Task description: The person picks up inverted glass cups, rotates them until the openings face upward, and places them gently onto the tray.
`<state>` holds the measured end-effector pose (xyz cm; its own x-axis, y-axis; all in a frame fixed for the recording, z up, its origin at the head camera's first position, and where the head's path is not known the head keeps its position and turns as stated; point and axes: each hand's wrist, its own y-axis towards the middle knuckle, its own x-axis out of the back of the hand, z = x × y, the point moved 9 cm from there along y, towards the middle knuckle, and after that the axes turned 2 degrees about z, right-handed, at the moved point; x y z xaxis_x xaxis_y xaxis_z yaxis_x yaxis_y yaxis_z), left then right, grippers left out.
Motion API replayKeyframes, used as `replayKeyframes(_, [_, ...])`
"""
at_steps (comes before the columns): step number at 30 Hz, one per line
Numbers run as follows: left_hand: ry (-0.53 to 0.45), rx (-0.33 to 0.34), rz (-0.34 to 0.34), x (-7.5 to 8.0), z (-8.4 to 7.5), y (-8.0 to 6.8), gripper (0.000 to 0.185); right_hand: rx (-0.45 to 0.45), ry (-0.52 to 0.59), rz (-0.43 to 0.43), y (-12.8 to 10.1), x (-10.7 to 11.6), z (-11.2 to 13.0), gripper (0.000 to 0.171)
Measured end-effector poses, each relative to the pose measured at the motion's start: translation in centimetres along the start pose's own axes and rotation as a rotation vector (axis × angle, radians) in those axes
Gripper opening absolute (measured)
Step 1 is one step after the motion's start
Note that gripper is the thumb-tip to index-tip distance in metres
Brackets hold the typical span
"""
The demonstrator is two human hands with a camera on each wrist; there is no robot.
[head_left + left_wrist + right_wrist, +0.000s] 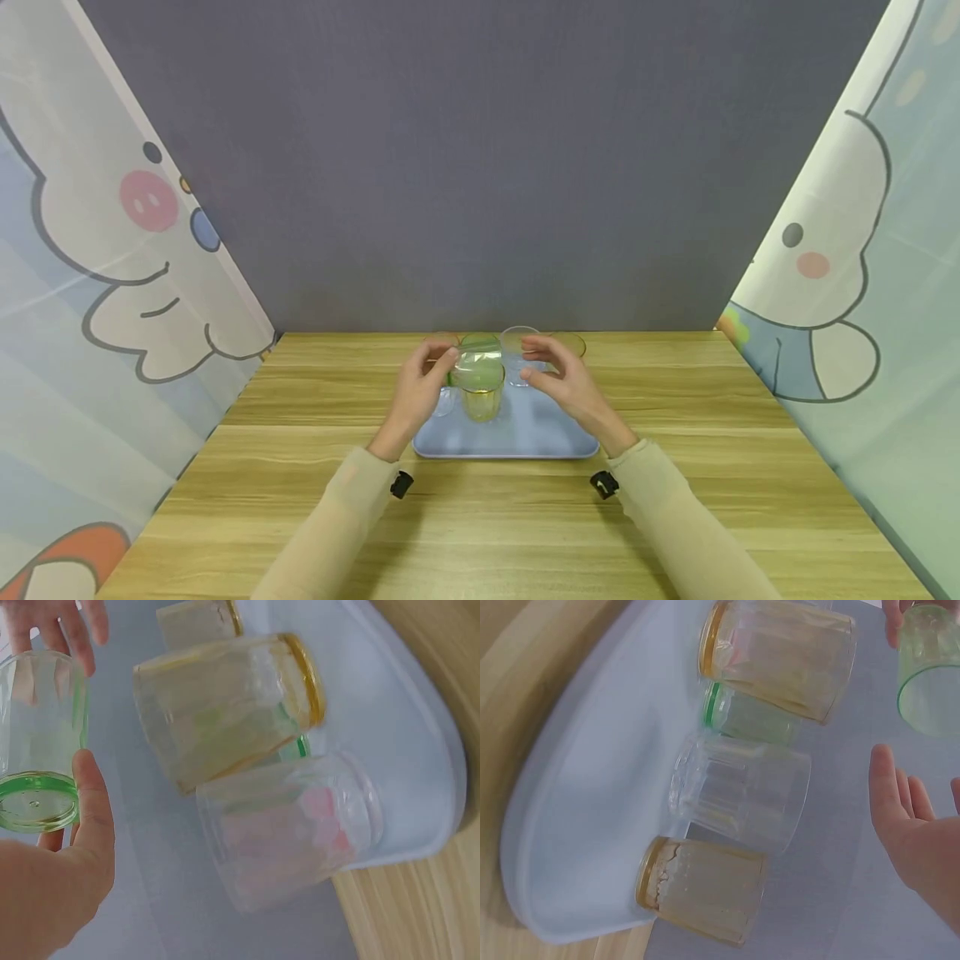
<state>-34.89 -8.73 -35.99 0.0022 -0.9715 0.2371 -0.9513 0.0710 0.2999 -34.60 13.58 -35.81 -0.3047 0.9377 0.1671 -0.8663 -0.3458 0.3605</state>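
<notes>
My left hand [420, 392] holds a pale green glass [480, 363] by its thick base, above the tray. The glass lies on its side, its mouth pointing toward the right hand. In the left wrist view, the thumb runs along the green base [36, 802]. My right hand [566, 383] stays beside the mouth with fingers spread and nothing in them. A gap shows between its fingertips and the rim in the right wrist view. Beneath the held glass, a yellow glass [482, 406] stands upright on the blue tray [525, 437].
More glasses stand on the tray: a clear one [742, 787], a green one [754, 716] and an amber one [705, 889] toward the right. Another clear glass [289, 829] is at the left. The wooden table [495, 517] meets a grey panel [495, 167] behind the tray.
</notes>
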Motion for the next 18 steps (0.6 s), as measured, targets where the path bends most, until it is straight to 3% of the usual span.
replayKeyframes(12, [-0.056,-0.004,0.017,-1.9,0.4,-0.4,0.034,-0.025,-0.008,0.040,-0.2,-1.0,-0.5,0.059])
replayKeyframes(18, [-0.047,-0.032,0.021,-2.4,0.5,-0.7,0.031,-0.065,0.058,0.050,-0.4,-1.6,-1.0,0.063])
